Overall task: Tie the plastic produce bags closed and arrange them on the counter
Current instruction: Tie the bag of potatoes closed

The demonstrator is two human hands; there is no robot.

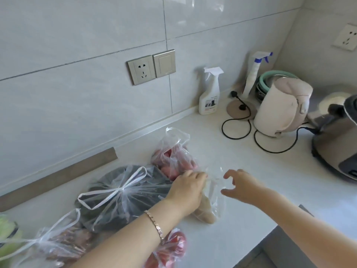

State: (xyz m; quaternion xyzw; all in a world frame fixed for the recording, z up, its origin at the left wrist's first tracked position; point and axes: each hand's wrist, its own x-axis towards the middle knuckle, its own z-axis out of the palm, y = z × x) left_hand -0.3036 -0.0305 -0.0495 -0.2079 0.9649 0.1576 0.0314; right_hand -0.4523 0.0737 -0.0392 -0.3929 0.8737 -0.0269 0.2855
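A clear plastic bag point(211, 207) with a pale tan root vegetable lies on the white counter point(241, 171). My left hand point(186, 187) grips its loose top. My right hand point(241, 187) hovers just right of the bag's mouth, fingers spread, touching nothing that I can make out. Behind stands an untied bag of red produce point(173, 155). A tied bag of dark produce point(123, 192) lies to the left, a tied bag of brownish items point(63, 244) lower left, and a bag of tomatoes point(170, 248) under my left forearm.
A cream kettle point(280, 107) with black cords, two spray bottles point(210, 91), stacked bowls and a rice cooker point(336, 147) fill the right back corner. A wall socket point(142, 69) sits above. The counter's front edge point(270, 229) runs at lower right. Green produce shows at far left.
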